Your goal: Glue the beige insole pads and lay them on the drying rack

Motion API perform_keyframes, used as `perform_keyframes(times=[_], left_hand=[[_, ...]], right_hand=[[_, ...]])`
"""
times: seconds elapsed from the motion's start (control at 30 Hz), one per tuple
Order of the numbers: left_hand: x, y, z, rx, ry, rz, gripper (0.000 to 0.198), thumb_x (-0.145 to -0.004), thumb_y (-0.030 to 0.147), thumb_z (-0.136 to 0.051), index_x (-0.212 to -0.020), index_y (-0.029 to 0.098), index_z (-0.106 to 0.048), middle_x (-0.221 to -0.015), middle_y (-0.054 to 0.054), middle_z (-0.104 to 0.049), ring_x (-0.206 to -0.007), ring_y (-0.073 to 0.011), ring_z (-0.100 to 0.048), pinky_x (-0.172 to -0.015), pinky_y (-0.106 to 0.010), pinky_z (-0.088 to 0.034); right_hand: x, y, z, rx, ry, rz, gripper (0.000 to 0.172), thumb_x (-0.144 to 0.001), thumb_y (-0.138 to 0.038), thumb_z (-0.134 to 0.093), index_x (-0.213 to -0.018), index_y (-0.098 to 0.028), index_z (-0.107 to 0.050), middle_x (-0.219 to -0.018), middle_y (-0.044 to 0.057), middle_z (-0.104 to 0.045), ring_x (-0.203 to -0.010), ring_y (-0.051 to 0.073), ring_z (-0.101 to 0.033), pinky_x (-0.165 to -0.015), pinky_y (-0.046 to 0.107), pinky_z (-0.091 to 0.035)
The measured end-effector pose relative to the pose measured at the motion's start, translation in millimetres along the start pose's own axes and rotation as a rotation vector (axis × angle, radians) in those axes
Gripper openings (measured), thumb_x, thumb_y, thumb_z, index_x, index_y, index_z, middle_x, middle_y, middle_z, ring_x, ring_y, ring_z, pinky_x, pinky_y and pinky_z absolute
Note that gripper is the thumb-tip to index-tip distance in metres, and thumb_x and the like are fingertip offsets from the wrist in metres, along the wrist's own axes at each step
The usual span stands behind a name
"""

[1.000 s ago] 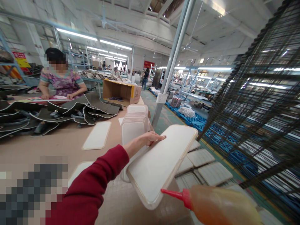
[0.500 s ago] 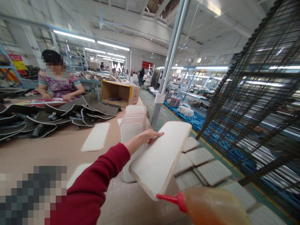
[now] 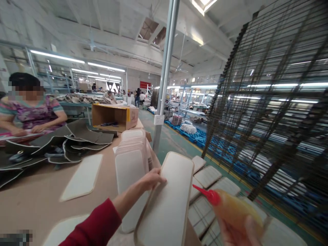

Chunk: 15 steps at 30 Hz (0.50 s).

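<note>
Since the white panel (image 3: 169, 201) is held near centre, pinched at its left edge by the left hand (image 3: 153, 179), its right edge is free, apparently for the red nozzle (image 3: 208, 194); contact unclear. Right hand (image 3: 237, 236) wraps the amber bottle (image 3: 234, 209). 1 panel stack (image 3: 130, 171) stands just left, likely for easy reach.

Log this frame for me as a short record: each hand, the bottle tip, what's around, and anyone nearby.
Left hand: grips a white board by its left edge, thumb on its face
Right hand: holds a bottle of amber liquid
Bottle tip: red, beside the board's right edge; contact unclear
Behind left hand: upright stack of boards
Table, left: loose board, dark sheets, open cardboard box
Right side: more boards lying flat
Nearby: co-worker, far left
</note>
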<state>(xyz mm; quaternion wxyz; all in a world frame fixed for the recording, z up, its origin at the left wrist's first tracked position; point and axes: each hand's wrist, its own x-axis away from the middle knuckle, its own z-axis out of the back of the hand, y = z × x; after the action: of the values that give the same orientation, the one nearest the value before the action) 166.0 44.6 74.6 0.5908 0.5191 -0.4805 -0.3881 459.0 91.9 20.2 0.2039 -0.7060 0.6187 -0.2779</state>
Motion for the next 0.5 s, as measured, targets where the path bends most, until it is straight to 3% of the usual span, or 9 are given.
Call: perform_keyframes(times=[0.1,0.27,0.5], left_hand=[[13,0,-6.4,-0.03,-0.057,-0.068,0.04,-0.041,0.015,-0.066,-0.081,0.013,-0.064,-0.066,0.001,-0.062,-0.066,-0.0172,-0.057,-0.058,-0.025,-0.043],[32,11,-17.0,-0.206,-0.118,-0.192,0.054,-0.046,0.01,-0.062,-0.1,0.015,-0.065,-0.08,0.001,-0.065,-0.075,-0.0167,-0.056,-0.063,-0.022,-0.041],[43,18,-25.9,-0.262,-0.186,-0.212,0.058,-0.05,0.014,-0.065,-0.109,0.017,-0.062,-0.084,0.002,-0.065,-0.081,-0.0198,-0.057,-0.067,-0.024,-0.042]], right_hand=[[6,-8,-22,-0.138,0.029,-0.016,0.045,-0.068,-0.039,-0.073,-0.107,-0.021,-0.059,-0.111,0.007,-0.062,-0.096,0.024,-0.06,-0.068,0.033,-0.058],[24,-12,-59,-0.097,0.051,0.214,0.055,-0.059,-0.036,-0.08,-0.107,-0.017,-0.06,-0.12,0.008,-0.056,-0.102,0.022,-0.056,-0.067,0.023,-0.055],[22,-11,-67,-0.011,-0.05,0.479,0.041,-0.06,-0.028,-0.081,-0.096,-0.022,-0.063,-0.107,0.0,-0.061,-0.093,0.014,-0.058,-0.073,0.018,-0.052]])
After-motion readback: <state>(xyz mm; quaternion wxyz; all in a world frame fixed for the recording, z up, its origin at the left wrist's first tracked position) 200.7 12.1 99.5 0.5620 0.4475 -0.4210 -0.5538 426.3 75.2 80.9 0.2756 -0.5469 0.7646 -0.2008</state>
